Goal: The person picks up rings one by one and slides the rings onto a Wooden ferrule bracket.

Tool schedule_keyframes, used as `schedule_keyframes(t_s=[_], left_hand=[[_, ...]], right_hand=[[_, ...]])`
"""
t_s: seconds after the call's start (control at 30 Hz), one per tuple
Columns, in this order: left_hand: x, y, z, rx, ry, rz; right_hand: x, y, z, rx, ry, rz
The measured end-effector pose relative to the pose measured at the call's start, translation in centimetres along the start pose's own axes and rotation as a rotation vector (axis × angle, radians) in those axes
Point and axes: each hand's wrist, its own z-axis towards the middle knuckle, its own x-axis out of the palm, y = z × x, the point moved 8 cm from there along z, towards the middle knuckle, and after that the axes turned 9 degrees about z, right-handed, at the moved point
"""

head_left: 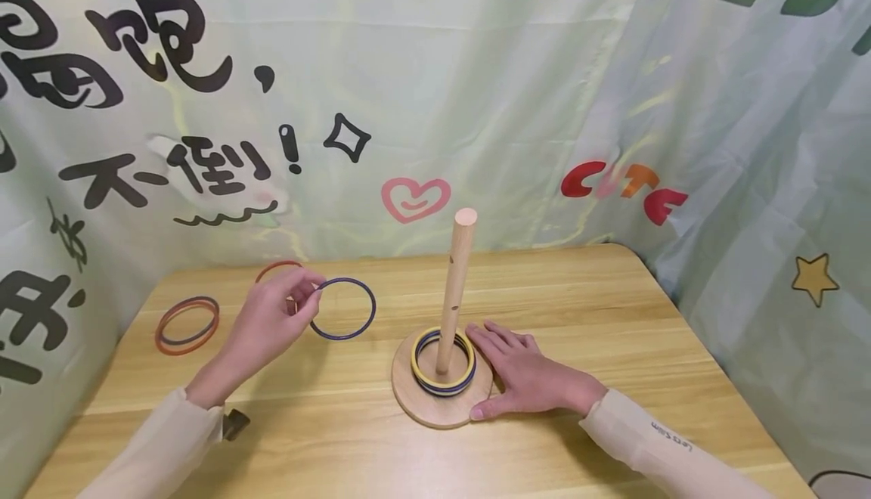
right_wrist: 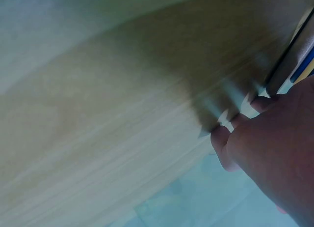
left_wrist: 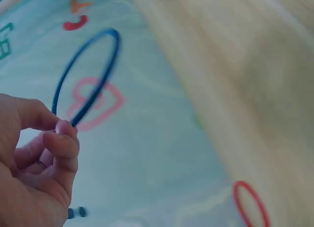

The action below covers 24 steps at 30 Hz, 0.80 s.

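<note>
Between thumb and fingertips, my left hand (head_left: 268, 325) pinches a thin blue ring (head_left: 373, 306), raised over the left half of the table. The left wrist view shows this blue ring (left_wrist: 105, 77) tilted beyond the fingertips. Right of it stands an upright wooden post (head_left: 458, 272) on a round wooden base (head_left: 442, 416). A yellow ring (head_left: 413, 359) lies around the post's foot, on top of dark blue rings. My right hand (head_left: 531, 374) rests at the base's right edge, fingers extended and thumb at the front rim.
At the table's left, a red ring (head_left: 159, 340) overlaps a blue ring (head_left: 212, 301). Another red ring (head_left: 275, 263) lies behind my left hand, partly hidden by it. A printed curtain (head_left: 476, 106) hangs along the back and sides of the wooden table (head_left: 578, 287).
</note>
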Motion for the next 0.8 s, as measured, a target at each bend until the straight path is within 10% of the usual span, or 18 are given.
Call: schedule_keyframes(t_s=[0.17, 0.47, 0.8], left_hand=[[-2.0, -2.8, 0.6, 0.029, -0.001, -0.137], [-4.0, -6.8, 2.0, -0.2, 0.135, -0.499], [-6.5, -11.4, 5.0, -0.195, 0.073, -0.698]], right_hand=[[-0.2, 0.2, 0.0, -0.001, -0.004, 0.005], [-0.2, 0.1, -0.2, 0.0, -0.008, 0.005], [-0.1, 0.0, -0.2, 0.001, -0.004, 0.04]])
